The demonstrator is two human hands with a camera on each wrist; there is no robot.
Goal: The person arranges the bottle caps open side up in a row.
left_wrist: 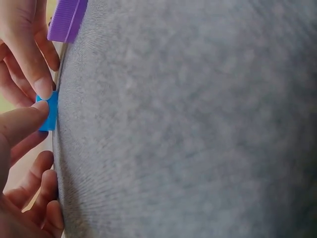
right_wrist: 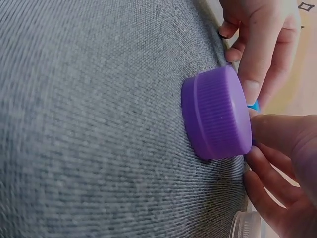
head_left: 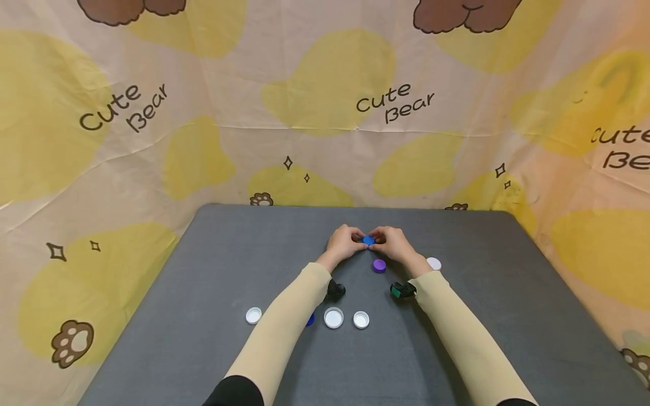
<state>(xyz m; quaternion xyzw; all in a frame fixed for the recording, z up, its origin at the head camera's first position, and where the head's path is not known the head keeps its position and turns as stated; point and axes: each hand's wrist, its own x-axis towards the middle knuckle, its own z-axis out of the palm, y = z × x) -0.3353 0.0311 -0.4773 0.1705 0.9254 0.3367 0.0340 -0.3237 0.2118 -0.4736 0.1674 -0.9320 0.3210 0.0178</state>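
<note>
Far out on the grey table, a light blue bottle cap (head_left: 368, 241) sits between my two hands. My left hand (head_left: 343, 242) pinches it from the left with thumb and fingers. From the right, my right hand (head_left: 394, 243) pinches the same cap. In the left wrist view both thumbs meet on the near side of the blue cap (left_wrist: 48, 116), low at the tabletop. A purple bottle cap (right_wrist: 218, 114) with a ribbed side stands just nearer than the hands; in the right wrist view it hides most of the blue one.
A white cap (head_left: 434, 263) lies beside the right wrist. Closer in are more white caps, one at left (head_left: 253, 315), a larger one (head_left: 333, 317) and a smaller one (head_left: 361, 320). The left sleeve partly covers a dark blue cap (head_left: 311, 320). A printed cloth hangs behind the table (head_left: 244, 225).
</note>
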